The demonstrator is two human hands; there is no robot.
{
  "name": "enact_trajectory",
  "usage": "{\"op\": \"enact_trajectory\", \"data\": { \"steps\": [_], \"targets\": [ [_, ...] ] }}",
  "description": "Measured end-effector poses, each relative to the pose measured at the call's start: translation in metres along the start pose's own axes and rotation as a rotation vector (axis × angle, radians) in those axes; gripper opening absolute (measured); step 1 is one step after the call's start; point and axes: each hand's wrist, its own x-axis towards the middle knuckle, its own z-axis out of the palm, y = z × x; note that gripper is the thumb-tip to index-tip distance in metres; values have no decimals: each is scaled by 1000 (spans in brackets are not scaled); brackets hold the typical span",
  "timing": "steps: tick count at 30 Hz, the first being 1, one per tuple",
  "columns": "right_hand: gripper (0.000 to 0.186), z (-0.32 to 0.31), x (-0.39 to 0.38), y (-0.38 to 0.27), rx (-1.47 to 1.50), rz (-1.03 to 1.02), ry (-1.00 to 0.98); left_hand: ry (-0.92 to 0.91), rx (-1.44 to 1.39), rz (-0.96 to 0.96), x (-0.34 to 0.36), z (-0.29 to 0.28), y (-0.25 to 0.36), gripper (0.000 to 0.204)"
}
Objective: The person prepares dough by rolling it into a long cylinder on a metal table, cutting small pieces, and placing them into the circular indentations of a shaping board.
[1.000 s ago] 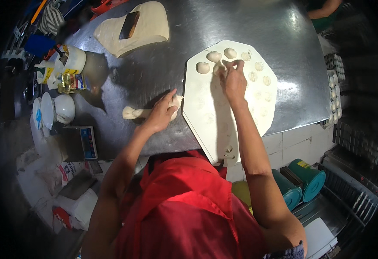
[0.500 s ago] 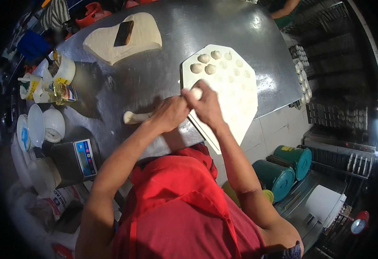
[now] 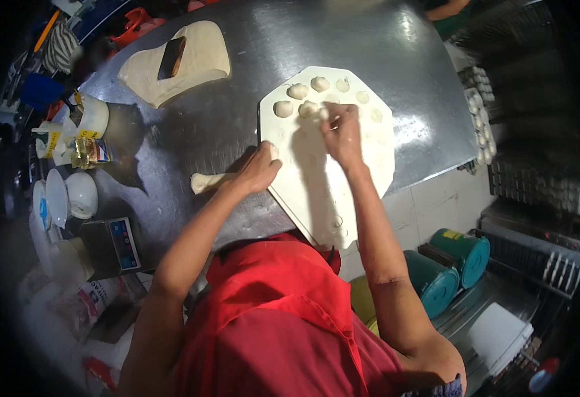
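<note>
My left hand [image 3: 257, 172] is closed around a rope of pale dough [image 3: 209, 183], whose tail lies on the metal table while its other end shows past my thumb. Over the white octagonal board [image 3: 373, 159], my right hand [image 3: 344, 140] pinches a small dough ball [image 3: 323, 114] at the fingertips. That piece is partly hidden by the fingers. Several round dough balls [image 3: 297, 91] sit in rows at the board's far left, right beside my right fingertips. Faint round marks show on the board's surface.
A large dough slab [image 3: 200, 59] with a dark, wood-edged scraper [image 3: 171, 57] on it lies far left. Tubs, an oil bottle [image 3: 91, 153] and a scale [image 3: 123, 243] line the left. Green lidded buckets [image 3: 462, 251] stand at right. Another person's arm [image 3: 447, 9] shows far right.
My hands have come apart. The right one has moved away over the board with the dough ball, next to the others; the left one keeps the rope near the board's left edge.
</note>
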Motion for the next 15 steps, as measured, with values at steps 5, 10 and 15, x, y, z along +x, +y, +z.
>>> {"op": "enact_trajectory", "data": {
  "steps": [5,10,15],
  "targets": [
    [39,-7,56,52,-337,68,-61,136,-38,83,-22,13,-22,57],
    [40,0,11,0,33,149,-262,154,-213,21,-37,-7,1,65],
    [25,26,-52,-77,346,13,-432,222,-480,300,-37,-16,-22,48]
  ]
}}
